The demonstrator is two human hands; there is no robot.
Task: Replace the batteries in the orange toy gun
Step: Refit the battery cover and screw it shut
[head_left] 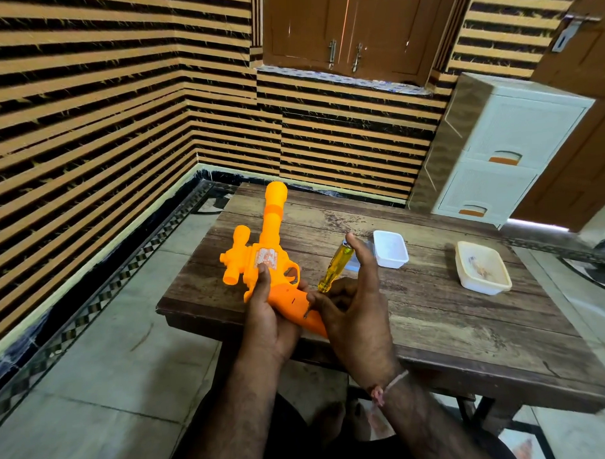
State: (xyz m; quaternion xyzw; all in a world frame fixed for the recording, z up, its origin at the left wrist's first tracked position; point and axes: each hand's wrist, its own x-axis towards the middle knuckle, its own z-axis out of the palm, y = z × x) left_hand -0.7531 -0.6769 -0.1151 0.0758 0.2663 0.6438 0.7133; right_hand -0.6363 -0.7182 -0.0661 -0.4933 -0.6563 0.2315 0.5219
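Over the near edge of the wooden worktop (434, 310), the orange toy gun (261, 258) lies gripped in the left hand (266, 320). The right hand (352, 310) pinches the screwdriver (331, 269), its tip at the grip's cover; probably unscrewing. Next: steady turning, straight pressure.

Orange toy gun (261, 261) on table edge, barrel pointing away (screwdriver (333, 269) tip at grip).
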